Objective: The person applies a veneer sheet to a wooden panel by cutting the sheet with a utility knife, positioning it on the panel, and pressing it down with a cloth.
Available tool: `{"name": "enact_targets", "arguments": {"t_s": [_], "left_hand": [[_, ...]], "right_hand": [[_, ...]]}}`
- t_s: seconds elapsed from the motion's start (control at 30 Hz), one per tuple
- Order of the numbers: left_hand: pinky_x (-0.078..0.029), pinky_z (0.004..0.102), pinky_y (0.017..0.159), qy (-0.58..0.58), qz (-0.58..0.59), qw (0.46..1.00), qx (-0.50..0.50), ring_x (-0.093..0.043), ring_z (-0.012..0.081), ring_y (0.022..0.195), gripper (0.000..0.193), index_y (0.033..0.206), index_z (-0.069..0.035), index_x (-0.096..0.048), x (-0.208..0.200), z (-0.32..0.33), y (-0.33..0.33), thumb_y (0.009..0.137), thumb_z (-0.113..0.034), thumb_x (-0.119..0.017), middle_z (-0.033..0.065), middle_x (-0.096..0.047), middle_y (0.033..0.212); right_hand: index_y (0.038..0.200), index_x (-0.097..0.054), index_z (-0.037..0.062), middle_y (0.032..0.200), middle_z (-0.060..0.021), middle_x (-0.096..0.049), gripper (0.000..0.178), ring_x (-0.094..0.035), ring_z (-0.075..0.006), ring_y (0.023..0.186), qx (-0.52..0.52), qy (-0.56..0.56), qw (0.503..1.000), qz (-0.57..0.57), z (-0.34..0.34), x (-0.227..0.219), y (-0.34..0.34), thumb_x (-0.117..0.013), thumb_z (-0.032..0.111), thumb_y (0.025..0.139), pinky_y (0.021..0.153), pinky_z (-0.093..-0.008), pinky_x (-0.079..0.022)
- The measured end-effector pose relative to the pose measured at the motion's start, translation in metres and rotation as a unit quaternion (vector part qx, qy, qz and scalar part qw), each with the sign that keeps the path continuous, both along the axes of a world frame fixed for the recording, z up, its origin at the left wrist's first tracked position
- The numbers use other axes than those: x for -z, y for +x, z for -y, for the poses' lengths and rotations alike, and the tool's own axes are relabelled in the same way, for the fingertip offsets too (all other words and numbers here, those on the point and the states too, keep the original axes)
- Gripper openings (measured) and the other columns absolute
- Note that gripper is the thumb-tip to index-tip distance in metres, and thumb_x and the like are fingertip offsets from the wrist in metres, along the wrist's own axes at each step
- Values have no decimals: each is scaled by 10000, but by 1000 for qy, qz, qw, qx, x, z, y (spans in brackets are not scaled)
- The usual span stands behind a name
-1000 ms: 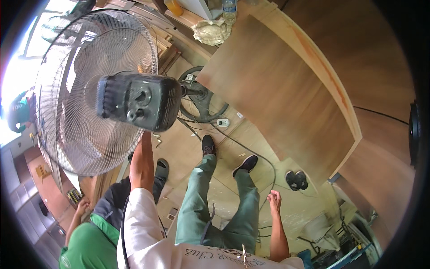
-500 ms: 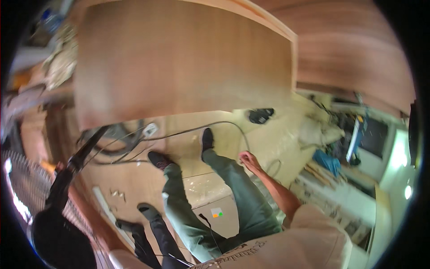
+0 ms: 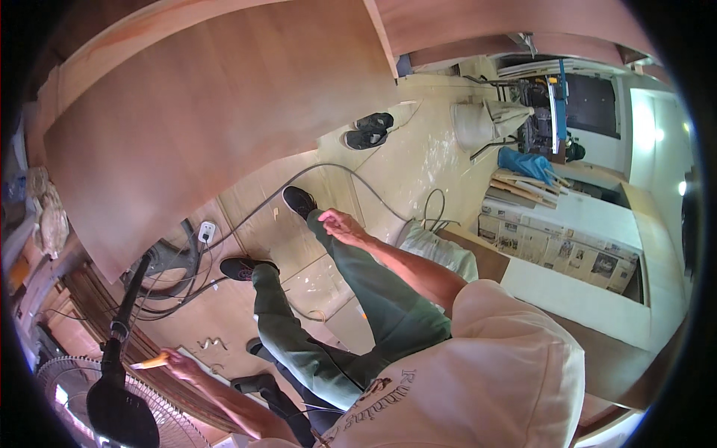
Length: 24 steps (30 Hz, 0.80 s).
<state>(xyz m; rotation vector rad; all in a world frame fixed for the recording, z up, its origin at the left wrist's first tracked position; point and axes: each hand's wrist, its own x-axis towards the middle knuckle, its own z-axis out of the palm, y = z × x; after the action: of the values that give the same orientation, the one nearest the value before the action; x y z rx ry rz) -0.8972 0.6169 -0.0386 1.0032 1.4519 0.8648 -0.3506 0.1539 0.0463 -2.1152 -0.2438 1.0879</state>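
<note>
At the lower left, my left hand [image 3: 179, 366] is closed around a slim tool with an orange-yellow handle [image 3: 154, 362] and a pale tip. That hand is beside the black stem and round housing of a standing fan [image 3: 119, 403]. My right hand [image 3: 343, 225] hangs over my right lower leg with its fingers curled together. Whatever may be in those fingers is too small to make out. In front of me a large brown wood panel [image 3: 224, 112] fills the upper left, apart from both hands.
A dark cable [image 3: 321, 166] loops over the floor near a white socket block [image 3: 207, 231]. Black shoes [image 3: 367, 131] lie beyond my feet. Another person's dark-clad legs [image 3: 272, 388] are at the lower left. A newspaper-lined cabinet [image 3: 556, 246], wood strips [image 3: 523, 188] and blue cloth [image 3: 526, 162] are right.
My view has swung rightward, so the panel appears further left. My legs have shifted in a step. My left hand and its orange-handled tool now show clearly beside the fan.
</note>
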Motion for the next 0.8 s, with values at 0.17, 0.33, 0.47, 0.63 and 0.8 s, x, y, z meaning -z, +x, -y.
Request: {"name": "enact_targets", "arguments": {"t_s": [0.17,0.33,0.47,0.63,0.8], "left_hand": [[-526,299,849,-104,-90,980,141,-638,213,993,228,996,26,-651,-49,169,105,961,-175,-550,153,-666,1014],[-543,400,958,-224,82,958,160,-644,275,1046,295,1182,-30,-484,-165,290,311,973,-188,-618,199,-625,1158],[-550,364,886,-229,103,909,332,-630,197,991,242,1151,-76,-506,-212,366,435,977,-188,-632,108,-614,1096],[-528,290,866,-167,111,897,393,-617,149,950,240,1174,-17,-488,-217,446,551,984,-95,-613,81,-615,1045],[-511,304,889,-230,127,853,451,-599,156,1023,313,1242,-40,-481,-206,501,634,984,-144,-626,69,-600,1103]], "right_hand": [[1136,-595,75,929,-114,-678,219,-681,-237,856,-5,56,998,13,-9,-33,-11,-618,121,923,761,-365,-551],[1186,-574,63,1000,-135,-668,295,-672,-250,913,37,121,992,-27,-13,-68,-11,-647,174,924,805,-373,-547],[1265,-502,30,1079,-122,-632,454,-643,-200,936,144,169,962,-159,-4,-108,33,-691,251,917,815,-339,-536],[1183,-512,23,931,-65,-585,410,-590,-162,789,143,132,973,-126,51,-142,111,-704,265,912,685,-325,-501],[1089,-542,50,853,-28,-560,256,-553,-131,737,222,139,962,-73,139,-113,185,-648,178,895,626,-307,-471]]}}
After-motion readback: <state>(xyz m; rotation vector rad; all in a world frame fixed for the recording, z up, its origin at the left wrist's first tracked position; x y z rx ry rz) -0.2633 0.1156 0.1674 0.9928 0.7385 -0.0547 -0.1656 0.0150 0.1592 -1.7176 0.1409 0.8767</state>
